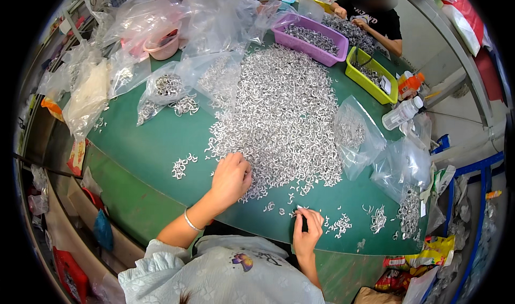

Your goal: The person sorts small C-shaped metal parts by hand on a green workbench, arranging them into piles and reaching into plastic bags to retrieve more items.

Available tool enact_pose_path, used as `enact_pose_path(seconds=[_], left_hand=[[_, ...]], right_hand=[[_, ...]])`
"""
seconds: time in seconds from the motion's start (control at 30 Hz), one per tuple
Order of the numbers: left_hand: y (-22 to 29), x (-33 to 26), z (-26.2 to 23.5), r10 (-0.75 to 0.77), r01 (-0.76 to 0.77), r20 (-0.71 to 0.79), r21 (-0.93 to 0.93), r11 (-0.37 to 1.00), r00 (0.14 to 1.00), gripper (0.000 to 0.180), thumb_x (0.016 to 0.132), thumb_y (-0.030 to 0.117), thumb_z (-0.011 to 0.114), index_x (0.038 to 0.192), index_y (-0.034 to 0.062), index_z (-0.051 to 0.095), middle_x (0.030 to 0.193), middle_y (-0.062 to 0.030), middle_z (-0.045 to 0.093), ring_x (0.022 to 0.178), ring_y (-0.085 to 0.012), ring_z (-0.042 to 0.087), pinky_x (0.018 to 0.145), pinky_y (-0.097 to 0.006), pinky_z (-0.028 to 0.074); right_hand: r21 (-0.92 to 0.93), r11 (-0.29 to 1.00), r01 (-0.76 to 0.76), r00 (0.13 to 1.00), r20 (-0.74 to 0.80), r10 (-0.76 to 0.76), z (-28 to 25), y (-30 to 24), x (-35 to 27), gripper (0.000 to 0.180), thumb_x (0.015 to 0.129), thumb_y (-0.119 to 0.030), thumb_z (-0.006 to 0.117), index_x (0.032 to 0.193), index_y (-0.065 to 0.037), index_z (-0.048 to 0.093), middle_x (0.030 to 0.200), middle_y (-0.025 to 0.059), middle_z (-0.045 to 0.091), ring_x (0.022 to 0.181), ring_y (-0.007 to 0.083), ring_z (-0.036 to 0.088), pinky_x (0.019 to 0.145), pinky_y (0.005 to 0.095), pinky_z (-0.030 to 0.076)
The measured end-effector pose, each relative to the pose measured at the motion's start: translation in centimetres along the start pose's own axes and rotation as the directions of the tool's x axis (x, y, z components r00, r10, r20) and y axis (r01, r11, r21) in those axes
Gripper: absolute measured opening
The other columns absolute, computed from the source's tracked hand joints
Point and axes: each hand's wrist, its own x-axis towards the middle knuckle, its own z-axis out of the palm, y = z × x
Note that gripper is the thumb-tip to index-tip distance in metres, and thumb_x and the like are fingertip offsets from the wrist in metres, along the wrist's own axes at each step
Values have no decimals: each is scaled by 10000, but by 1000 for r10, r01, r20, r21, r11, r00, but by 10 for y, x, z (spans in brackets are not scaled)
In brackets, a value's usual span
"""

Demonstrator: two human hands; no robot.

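Note:
A broad heap of small silvery C-shaped metal pieces [287, 111] covers the middle of the green table [145, 159]. At the heap's near left edge is my left hand [230, 179], its fingers curled down onto the pieces; whatever they hold is hidden. My right hand [308, 231] is close to the table's front edge, thumb and forefinger pinched on a small silvery piece [300, 208]. A few loose pieces lie just beside that pinch. Smaller piles sit apart: a left pile [182, 166], a near right pile [339, 225] and a far right pile [378, 220].
Beyond the heap stand a purple basket [279, 33] and a yellow-green basket [389, 97] of metal pieces. Clear plastic bags [357, 138] lie right and back left. A white bottle [402, 113] lies at the right. A co-worker [375, 22] sits across the table, hands at another heap.

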Motion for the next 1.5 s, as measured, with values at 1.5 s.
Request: enact_pose_path(seconds=[1.5], left_hand=[[-175,99,-101,-756,-101,-385,-913,395,530,411,928,12,579,1316,-101,501,1186,-162,617,979,-210,654,850,-295,557]], right_hand=[[38,999,-21,1000,13,20,4,0,-5,140,861,44,593,965,10,681,823,91,683,822,269,616,863,391,431]])
